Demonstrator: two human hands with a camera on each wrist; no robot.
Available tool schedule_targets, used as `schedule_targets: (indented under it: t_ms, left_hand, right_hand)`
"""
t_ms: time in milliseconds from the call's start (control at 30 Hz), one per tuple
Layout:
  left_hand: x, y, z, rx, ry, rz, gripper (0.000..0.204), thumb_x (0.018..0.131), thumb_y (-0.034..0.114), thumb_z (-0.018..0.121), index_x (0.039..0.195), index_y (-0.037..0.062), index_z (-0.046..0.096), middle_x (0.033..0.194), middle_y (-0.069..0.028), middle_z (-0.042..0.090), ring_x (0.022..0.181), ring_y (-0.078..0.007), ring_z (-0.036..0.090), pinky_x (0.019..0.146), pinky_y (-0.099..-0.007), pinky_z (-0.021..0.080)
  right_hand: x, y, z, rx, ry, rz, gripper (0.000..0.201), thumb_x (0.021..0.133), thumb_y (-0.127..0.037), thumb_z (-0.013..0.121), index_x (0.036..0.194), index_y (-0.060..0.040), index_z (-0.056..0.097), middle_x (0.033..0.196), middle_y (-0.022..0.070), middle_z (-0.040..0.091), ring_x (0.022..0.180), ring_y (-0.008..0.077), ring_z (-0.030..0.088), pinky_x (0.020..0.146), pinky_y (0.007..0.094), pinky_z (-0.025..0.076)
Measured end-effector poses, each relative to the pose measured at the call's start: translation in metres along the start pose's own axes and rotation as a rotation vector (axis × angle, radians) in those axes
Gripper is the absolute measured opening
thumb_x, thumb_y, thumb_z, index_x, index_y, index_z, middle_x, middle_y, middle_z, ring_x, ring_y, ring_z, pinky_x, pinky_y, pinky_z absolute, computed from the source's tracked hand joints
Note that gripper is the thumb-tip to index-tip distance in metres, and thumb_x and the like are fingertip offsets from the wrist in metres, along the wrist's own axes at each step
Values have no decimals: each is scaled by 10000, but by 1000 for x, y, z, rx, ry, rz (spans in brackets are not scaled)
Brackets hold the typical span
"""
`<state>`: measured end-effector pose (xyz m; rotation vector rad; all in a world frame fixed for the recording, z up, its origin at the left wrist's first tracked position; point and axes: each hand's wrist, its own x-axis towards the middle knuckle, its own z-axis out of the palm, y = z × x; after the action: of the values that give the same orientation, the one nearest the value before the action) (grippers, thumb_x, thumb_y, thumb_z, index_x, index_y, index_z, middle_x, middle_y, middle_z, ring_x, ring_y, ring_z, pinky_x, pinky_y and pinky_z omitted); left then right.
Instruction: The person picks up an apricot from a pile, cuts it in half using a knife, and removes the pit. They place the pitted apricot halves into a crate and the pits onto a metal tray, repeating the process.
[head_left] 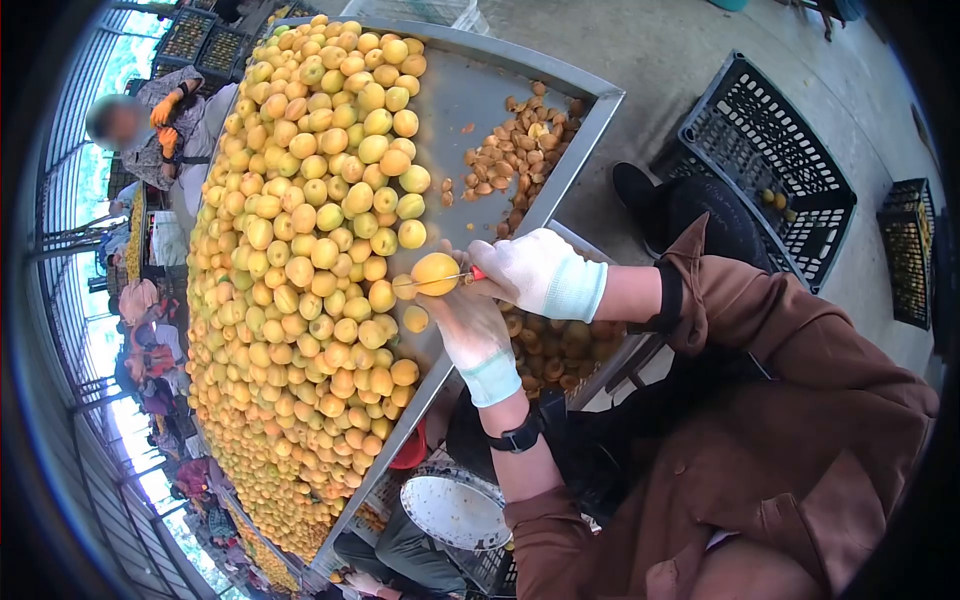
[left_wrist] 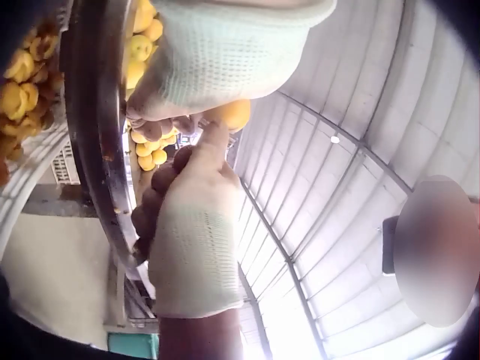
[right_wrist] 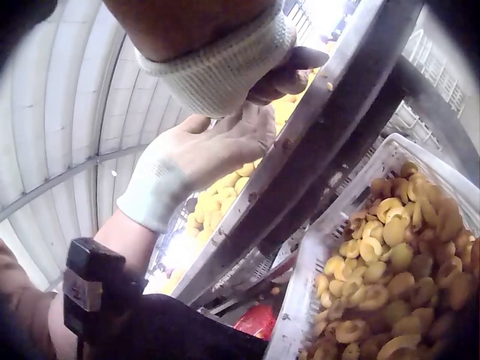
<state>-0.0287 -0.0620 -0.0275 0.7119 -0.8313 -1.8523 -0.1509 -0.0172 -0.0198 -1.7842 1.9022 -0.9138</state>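
A yellow-orange apricot (head_left: 436, 274) is held in my gloved left hand (head_left: 474, 335), above the metal table's edge. My gloved right hand (head_left: 530, 270) grips a small knife by its red handle (head_left: 477, 272), its thin blade lying across the fruit. In the left wrist view, the apricot (left_wrist: 237, 115) shows between my left hand (left_wrist: 232, 56) and the thumb of my right hand (left_wrist: 196, 232). My left hand (right_wrist: 199, 169) lies beyond my right hand (right_wrist: 225, 79) in the right wrist view, where knife and held fruit are hidden.
Whole apricots (head_left: 300, 240) are heaped on the table, with brown pits (head_left: 515, 150) near its corner. Below the edge, a white crate (right_wrist: 300, 300) holds cut halves (right_wrist: 375, 262). Black crates (head_left: 800, 150) stand on the floor, and people (head_left: 180, 120) sit across the table.
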Motion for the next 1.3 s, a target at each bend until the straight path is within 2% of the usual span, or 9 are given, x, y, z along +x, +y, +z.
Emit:
schedule_targets:
  t_ms: [133,200,300,500,767,933,1067,1167,1300]
  left_hand:
    - [-1,4,-9,67,-130,40,606,963,535,498,1331,55,452,1243,-74,520,1074,-194,517,979,-321,424]
    - [-6,9,6,335,54,152,588,980,515,482,1319,34,457,1216,-97,526,1039,-209,529,934,-329,443]
    - [-7,7,5,400,152,182,559,983,514,478,1240,17,490,1107,-106,548,1000,-210,541,890,-341,455]
    - [0,-2,-19,237,219,170,618,937,599,499,1162,24,507,959,-97,552,909,-199,529,815,-349,449]
    - [0,5,-23,207,180,30,599,948,584,487,1163,25,511,962,-91,543,917,-199,512,848,-353,419]
    - [0,8,-6,263,222,58,529,973,518,466,1140,21,534,986,-102,548,926,-205,522,864,-368,421]
    - [12,8,-22,138,269,96,486,975,479,483,1136,24,541,937,-79,567,843,-184,528,754,-335,429]
    - [14,12,-38,132,217,104,462,974,453,498,1131,21,545,909,-66,572,795,-168,524,692,-311,420]
    - [3,16,-17,296,108,21,429,976,400,498,1154,14,554,906,-59,574,761,-161,523,663,-293,413]
  right_hand:
    - [-2,-3,-8,19,-78,-4,256,917,-303,560,973,-58,510,717,133,643,684,336,667,578,426,517]
    - [-3,-3,-5,-1,-59,-6,289,918,-345,567,966,-64,517,693,134,635,650,335,659,553,422,517]
    - [-4,-3,0,-51,-26,-6,322,917,-387,576,955,-71,524,664,130,623,611,329,652,522,414,513]
    - [-9,0,8,-91,-29,-5,306,911,-379,588,943,-81,524,655,113,616,604,320,652,512,409,506]
    - [-9,2,14,-10,-82,3,287,929,-356,573,960,-75,521,666,145,623,638,349,649,552,427,509]
    - [-4,-1,9,317,-174,63,381,956,-382,539,975,-6,598,793,217,644,789,389,646,682,450,504]
    - [-4,8,10,447,-160,12,382,952,-378,553,1025,-10,621,816,215,646,803,389,643,711,430,502]
    - [0,2,-9,669,-26,68,301,937,-292,607,1003,1,629,716,179,601,645,248,596,630,343,472]
    - [8,4,-25,781,-27,156,356,864,-272,703,1084,-7,616,776,86,633,712,102,579,666,306,479]
